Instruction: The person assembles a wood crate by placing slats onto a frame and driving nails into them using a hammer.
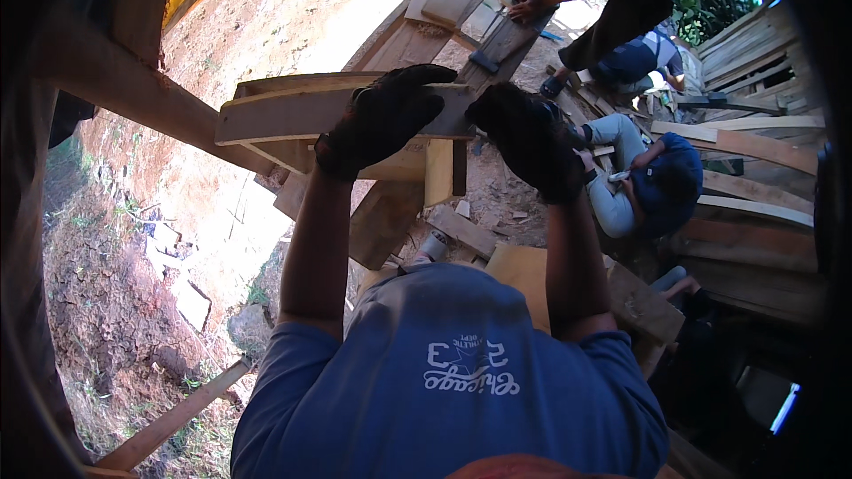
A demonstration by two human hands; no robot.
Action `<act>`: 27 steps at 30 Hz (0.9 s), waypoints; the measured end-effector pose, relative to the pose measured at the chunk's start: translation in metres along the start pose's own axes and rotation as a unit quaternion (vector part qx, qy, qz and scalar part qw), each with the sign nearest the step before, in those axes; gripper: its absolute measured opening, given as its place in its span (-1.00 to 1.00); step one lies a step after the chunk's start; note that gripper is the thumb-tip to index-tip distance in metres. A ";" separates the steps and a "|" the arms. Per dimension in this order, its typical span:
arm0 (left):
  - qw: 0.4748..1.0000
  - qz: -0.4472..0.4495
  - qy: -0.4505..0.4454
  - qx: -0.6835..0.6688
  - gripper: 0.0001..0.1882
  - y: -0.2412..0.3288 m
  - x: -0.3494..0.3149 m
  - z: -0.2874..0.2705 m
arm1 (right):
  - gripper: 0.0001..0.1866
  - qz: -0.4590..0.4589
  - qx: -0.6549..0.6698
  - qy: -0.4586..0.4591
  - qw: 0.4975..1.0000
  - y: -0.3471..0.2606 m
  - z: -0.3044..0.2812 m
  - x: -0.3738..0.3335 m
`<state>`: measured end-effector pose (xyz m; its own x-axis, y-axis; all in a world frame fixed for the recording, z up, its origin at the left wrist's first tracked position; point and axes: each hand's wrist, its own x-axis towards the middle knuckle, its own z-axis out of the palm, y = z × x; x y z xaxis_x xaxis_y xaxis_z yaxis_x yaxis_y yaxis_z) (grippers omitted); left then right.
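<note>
A curved wooden frame piece point(293, 115), built from bent boards with a gap between them, lies across the space in front of me. Over its right part goes my left hand point(382, 115), in a black glove, gripping the board. My right hand point(532, 142), gloved too, is curled at the right end of that piece. Its fingertips come up against the wood; what they hold, if anything, is hidden in the dark glove. Below the frame piece, a short upright wooden block point(439, 173) and a wide brown board point(386, 222) show between my forearms.
Behind, a co-worker's hand point(532, 7) rests on a long plank point(510, 49) beside stacked boards point(444, 0). A seated person point(666, 182) and another bending person point(635, 62) are at the right. Curved planks point(754, 151) are piled there. A timber beam point(142, 98) crosses the left.
</note>
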<state>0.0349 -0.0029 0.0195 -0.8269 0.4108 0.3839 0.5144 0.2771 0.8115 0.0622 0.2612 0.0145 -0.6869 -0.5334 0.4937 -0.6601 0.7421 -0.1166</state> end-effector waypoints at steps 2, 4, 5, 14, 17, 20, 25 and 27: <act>1.000 0.003 0.001 0.000 -0.63 -0.001 -0.001 -0.001 | -0.75 -0.077 -0.120 0.037 0.989 0.002 -0.002 0.004; 1.000 0.020 0.004 0.012 -0.63 -0.005 -0.002 -0.001 | -0.76 -0.088 -0.092 0.055 0.990 0.001 -0.005 0.011; 0.999 0.034 0.007 0.024 -0.63 -0.008 -0.003 0.000 | -0.78 -0.059 -0.006 0.052 0.997 -0.002 -0.005 0.017; 0.990 0.100 0.016 0.099 -0.64 -0.020 -0.004 0.004 | -0.83 0.000 0.093 0.046 0.995 -0.017 -0.016 0.034; 0.988 0.099 0.020 0.113 -0.65 -0.022 -0.005 0.005 | -0.83 -0.020 0.080 0.078 0.994 -0.015 -0.011 0.034; 0.992 0.082 0.019 0.095 -0.66 -0.019 -0.005 0.005 | -0.83 -0.020 0.078 0.062 0.995 -0.011 -0.010 0.034; 0.992 0.064 0.005 0.111 -0.67 -0.007 -0.004 0.003 | -0.82 0.011 0.131 0.037 0.991 -0.008 -0.010 0.035; 0.990 0.062 0.005 0.126 -0.67 -0.007 -0.005 0.003 | -0.83 0.013 0.158 0.048 0.986 -0.006 -0.006 0.035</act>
<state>0.0357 -0.0044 0.0104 -0.7554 0.4464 0.4797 0.6515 0.4329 0.6230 0.0438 0.2408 0.0370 -0.6828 -0.4633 0.5649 -0.7149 0.5832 -0.3857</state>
